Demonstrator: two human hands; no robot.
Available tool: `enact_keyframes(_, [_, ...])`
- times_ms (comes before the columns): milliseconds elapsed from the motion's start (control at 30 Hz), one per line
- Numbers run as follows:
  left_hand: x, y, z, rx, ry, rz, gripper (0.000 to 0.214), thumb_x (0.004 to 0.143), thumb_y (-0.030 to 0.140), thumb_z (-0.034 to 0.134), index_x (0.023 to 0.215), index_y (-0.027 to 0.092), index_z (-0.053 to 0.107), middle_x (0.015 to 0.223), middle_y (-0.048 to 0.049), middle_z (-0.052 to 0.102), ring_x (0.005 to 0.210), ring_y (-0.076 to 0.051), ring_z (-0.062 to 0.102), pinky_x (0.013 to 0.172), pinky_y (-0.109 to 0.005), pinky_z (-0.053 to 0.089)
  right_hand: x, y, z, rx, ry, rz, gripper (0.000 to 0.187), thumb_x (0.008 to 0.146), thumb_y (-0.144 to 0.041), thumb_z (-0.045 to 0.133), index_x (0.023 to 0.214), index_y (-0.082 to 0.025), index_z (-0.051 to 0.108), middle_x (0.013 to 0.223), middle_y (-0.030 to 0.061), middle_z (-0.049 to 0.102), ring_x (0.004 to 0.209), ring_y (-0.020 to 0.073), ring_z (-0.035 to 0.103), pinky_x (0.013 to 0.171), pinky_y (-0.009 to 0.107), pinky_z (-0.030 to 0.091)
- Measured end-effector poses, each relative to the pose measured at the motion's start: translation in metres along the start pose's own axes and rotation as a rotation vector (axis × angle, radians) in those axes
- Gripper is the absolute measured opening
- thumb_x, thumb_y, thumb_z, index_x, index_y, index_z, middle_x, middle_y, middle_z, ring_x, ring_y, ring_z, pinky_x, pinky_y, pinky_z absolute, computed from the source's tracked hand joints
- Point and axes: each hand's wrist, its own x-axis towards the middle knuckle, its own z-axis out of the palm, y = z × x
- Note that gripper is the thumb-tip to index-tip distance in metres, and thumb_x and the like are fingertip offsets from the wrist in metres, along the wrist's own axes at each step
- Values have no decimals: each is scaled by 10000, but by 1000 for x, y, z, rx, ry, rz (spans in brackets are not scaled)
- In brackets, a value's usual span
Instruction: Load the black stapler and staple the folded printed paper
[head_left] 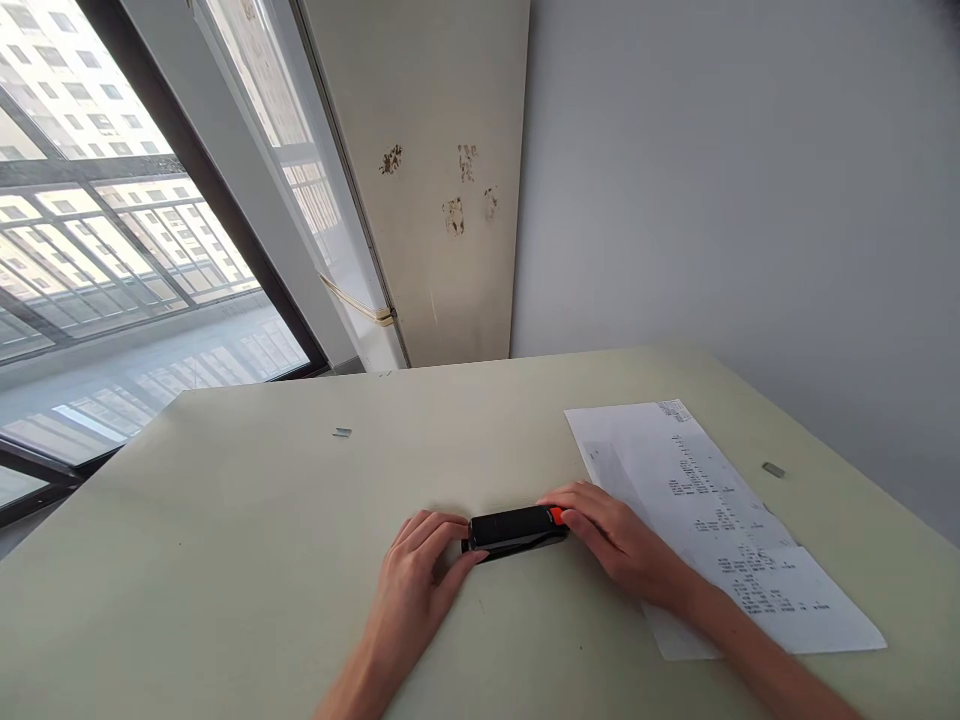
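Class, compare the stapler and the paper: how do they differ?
The stapler is black with some red; the paper is white with dark print.
The stapler is smaller and thick; the paper is larger and thin.
The left hand and right hand hold the stapler; the paper lies flat.
Both are longer than wide.

I angle both bare forearms (739, 640) inward — my left hand (416, 560) gripping with thumb stretched forward and fingers curved, my right hand (604, 528) pinching palm-down — wrists well apart.
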Motion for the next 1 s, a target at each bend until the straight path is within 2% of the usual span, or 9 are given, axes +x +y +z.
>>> enact_keyframes(733, [0, 4, 1, -15, -3, -9, 126, 1020, 368, 626, 1006, 252, 673, 1041, -43, 743, 901, -215, 676, 802, -342, 537, -2, -3, 5, -16, 61, 45, 347, 1134, -372, 361, 1203, -296, 692, 1109, 56, 719, 1068, 234, 663, 961, 380, 532])
enact_keyframes(1000, [-1, 3, 1, -14, -23, -22, 148, 1026, 390, 609, 1021, 254, 667, 1066, -57, 737, 945, -229, 684, 834, -357, 542, -2, -1, 3, -33, 61, 33, 366, 1134, -398, 355, 1232, -283, 688, 1128, 70, 724, 1064, 236, 670, 953, 378, 548])
